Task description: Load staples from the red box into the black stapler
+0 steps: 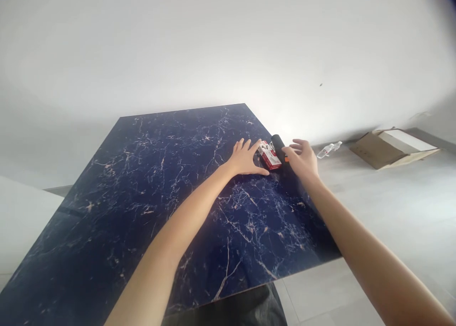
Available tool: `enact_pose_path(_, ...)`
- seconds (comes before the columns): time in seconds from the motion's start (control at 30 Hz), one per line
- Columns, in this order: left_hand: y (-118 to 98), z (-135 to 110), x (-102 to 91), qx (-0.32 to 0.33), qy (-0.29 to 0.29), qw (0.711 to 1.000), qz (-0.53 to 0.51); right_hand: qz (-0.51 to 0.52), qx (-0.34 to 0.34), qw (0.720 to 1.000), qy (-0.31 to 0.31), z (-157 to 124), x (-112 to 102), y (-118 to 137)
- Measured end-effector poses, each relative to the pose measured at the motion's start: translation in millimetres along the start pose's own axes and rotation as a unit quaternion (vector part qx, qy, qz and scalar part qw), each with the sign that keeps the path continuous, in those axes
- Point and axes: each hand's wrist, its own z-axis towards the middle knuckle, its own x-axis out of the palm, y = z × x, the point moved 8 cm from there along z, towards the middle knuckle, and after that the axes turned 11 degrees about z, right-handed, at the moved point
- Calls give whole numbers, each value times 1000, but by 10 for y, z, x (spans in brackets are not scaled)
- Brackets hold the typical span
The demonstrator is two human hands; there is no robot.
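Both hands reach out: the left hand (245, 158) lies spread beside a small red-and-white cardboard box (269, 156), the right hand (302, 158) curls loosely, touching a black cylinder (279, 145) just behind the box. Grasping seems in hand; closing the fingers comes next.

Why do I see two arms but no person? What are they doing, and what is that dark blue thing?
The camera sits on the person's head and looks down, so you see only their own arms reaching forward. The dark blue thing is a table with a marble pattern. At its far edge lie a small red box and a black tube with an orange spot. The left hand rests flat on the table, touching the box. The right hand is open, fingers curled beside the tube; it grips nothing that I can see. On the floor behind lie a clear bottle and a cardboard box.
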Motion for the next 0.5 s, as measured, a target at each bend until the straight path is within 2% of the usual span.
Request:
enact_pose_path(0.07, 145, -261, -149, 0, -36, 999, 7, 10, -85, 995, -57, -140, 43, 242)
enact_pose_path(0.13, 307, -600, -353, 0, -97, 995, 21, 18, -170, 984, -57, -344, 259, 551)
enact_pose_path(0.23, 525, -1194, -644, -14, -185, 981, 52, 44, -269, 961, 41, -746, 855, 1036)
enact_pose_path(0.33, 642, -1738, -740, -33, -198, 977, 73, 119, -318, 921, 189, -1249, 1510, 1420)
enact_pose_path(0.4, 630, -2027, -714, -16, -194, 978, 74, 167, -311, 888, 293, -1586, 1868, 1558)
enact_pose_path(0.5, 580, -2309, -648, 21, -215, 973, 80, 221, -259, 876, 341, -1880, 2120, 1552)
